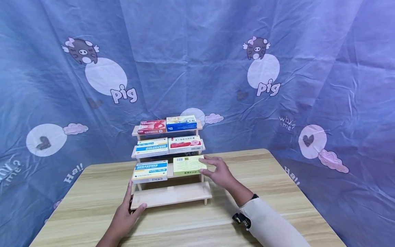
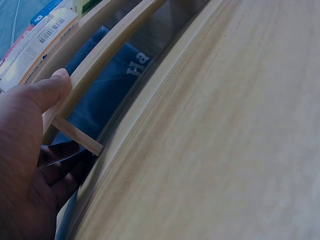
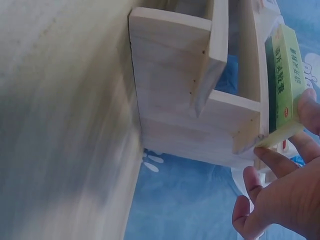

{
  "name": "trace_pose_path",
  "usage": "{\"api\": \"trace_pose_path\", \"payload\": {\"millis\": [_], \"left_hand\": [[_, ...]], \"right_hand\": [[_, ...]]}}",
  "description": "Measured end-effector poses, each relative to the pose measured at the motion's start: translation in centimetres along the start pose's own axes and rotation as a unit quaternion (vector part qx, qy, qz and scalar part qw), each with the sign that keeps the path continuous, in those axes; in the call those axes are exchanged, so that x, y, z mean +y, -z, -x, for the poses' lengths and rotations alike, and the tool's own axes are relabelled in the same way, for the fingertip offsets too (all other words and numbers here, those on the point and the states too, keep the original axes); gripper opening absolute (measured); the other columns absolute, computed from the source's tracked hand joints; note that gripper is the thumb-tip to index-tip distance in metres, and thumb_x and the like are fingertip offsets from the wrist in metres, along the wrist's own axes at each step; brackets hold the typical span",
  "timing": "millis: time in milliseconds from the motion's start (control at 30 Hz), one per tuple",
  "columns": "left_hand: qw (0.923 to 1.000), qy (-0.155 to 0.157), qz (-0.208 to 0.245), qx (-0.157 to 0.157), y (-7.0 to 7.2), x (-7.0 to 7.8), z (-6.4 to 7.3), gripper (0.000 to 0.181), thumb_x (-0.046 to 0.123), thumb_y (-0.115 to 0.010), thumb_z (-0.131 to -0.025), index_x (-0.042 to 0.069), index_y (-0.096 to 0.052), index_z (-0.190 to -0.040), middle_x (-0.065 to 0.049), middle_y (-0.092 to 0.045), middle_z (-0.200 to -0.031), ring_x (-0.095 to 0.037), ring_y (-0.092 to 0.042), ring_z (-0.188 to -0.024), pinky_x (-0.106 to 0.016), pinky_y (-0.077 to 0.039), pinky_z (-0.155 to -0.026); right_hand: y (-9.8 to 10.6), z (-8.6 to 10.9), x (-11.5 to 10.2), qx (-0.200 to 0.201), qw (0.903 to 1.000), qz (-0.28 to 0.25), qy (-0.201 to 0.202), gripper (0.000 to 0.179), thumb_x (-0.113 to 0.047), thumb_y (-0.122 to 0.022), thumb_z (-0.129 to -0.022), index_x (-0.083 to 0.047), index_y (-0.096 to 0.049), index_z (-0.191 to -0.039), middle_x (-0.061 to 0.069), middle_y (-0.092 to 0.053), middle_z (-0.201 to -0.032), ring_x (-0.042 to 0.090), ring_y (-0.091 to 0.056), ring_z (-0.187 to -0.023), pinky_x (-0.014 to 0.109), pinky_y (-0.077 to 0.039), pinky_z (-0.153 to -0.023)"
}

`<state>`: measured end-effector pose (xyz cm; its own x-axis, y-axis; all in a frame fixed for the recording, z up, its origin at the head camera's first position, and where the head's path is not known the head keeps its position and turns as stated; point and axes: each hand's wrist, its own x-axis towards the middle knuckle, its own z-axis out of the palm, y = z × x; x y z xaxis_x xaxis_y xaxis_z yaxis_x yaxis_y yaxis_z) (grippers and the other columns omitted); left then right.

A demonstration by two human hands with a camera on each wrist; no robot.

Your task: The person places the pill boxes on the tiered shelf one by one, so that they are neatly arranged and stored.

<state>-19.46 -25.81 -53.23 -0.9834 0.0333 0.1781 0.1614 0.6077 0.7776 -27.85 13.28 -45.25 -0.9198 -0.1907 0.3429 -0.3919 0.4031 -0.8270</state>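
A stepped wooden rack (image 1: 172,196) with several tiers stands on the table. My left hand (image 1: 124,214) holds the left end of its lowest tier; in the left wrist view the thumb lies on the board and the other fingers are beside the leg. At the right of the second tier from the bottom lies a pale green medicine box (image 1: 188,165). My right hand (image 1: 220,173) pinches this box at its right end, as the right wrist view of the green box (image 3: 289,75) also shows. To its left sits a blue-and-white medicine box (image 1: 150,171).
Higher up, a white-and-blue box (image 1: 152,147) and a white-and-red box (image 1: 185,144) share one tier. A red box (image 1: 152,126) and a blue-and-yellow box (image 1: 181,123) lie on top. Behind the wood-grain table (image 1: 247,199) hangs a blue printed cloth (image 1: 191,44).
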Motion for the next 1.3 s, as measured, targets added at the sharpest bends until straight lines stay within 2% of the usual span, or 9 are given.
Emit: {"api": "trace_pose_path", "payload": {"millis": [233, 467, 733, 933, 1167, 1300], "left_hand": [[1.0, 0.001, -0.003, 0.001, 0.0, 0.1, 0.0, 0.11, 0.04, -0.071, -0.108, 0.032, 0.015, -0.175, -0.036, -0.051, -0.16, -0.049, -0.068, -0.133, -0.033, -0.061, -0.092], [1.0, 0.0, -0.004, 0.002, 0.1, 0.1, 0.1, 0.11, 0.04, -0.071, -0.108, 0.031, 0.015, -0.176, -0.036, -0.051, -0.16, -0.048, -0.069, -0.133, -0.034, -0.061, -0.092], [0.9999, -0.006, -0.008, 0.008, 0.0, 0.0, 0.0, 0.11, 0.039, -0.072, -0.107, 0.031, 0.014, -0.176, -0.036, -0.054, -0.158, -0.047, -0.07, -0.131, -0.035, -0.06, -0.095], [1.0, -0.001, -0.006, 0.004, 0.0, 0.0, 0.0, 0.111, 0.041, -0.072, -0.107, 0.032, 0.015, -0.175, -0.036, -0.053, -0.159, -0.047, -0.069, -0.132, -0.035, -0.061, -0.094], [0.9999, -0.005, -0.007, 0.007, -0.1, -0.1, -0.1, 0.11, 0.04, -0.072, -0.108, 0.033, 0.015, -0.175, -0.036, -0.053, -0.159, -0.048, -0.069, -0.132, -0.039, -0.061, -0.096], [1.0, -0.003, -0.004, 0.005, -0.1, -0.1, 0.0, 0.11, 0.04, -0.072, -0.108, 0.034, 0.015, -0.175, -0.036, -0.053, -0.159, -0.048, -0.069, -0.132, -0.038, -0.061, -0.095]], "right_hand": [[-1.0, 0.2, -0.2, 0.027, 0.9996, -0.007, -0.002, 0.045, -0.012, -0.085, -0.095, -0.01, -0.076, -0.139, 0.02, -0.058, -0.162, 0.043, -0.047, -0.145, 0.077, -0.031, -0.119], [-1.7, 0.4, -0.1, 0.047, 0.9989, -0.003, -0.007, 0.043, -0.013, -0.085, -0.095, -0.011, -0.078, -0.137, 0.016, -0.06, -0.161, 0.041, -0.048, -0.142, 0.081, -0.017, -0.117], [-2.4, 0.5, 0.0, 0.068, 0.9974, -0.001, -0.022, 0.045, -0.016, -0.087, -0.093, -0.015, -0.078, -0.137, 0.01, -0.06, -0.161, 0.034, -0.053, -0.136, 0.075, -0.02, -0.112], [-2.4, 0.6, 0.3, 0.059, 0.9981, 0.005, -0.018, 0.044, -0.015, -0.087, -0.093, -0.015, -0.078, -0.137, 0.008, -0.06, -0.162, 0.034, -0.053, -0.136, 0.074, -0.021, -0.111], [-2.0, 0.5, 0.5, 0.04, 0.9991, -0.012, -0.007, 0.046, -0.012, -0.086, -0.094, -0.015, -0.076, -0.139, 0.011, -0.057, -0.164, 0.035, -0.047, -0.14, 0.079, -0.009, -0.116], [-2.0, 0.3, 0.7, 0.034, 0.9993, -0.016, -0.004, 0.047, -0.01, -0.085, -0.094, -0.014, -0.076, -0.14, 0.011, -0.056, -0.165, 0.036, -0.046, -0.142, 0.08, -0.007, -0.117]]}}
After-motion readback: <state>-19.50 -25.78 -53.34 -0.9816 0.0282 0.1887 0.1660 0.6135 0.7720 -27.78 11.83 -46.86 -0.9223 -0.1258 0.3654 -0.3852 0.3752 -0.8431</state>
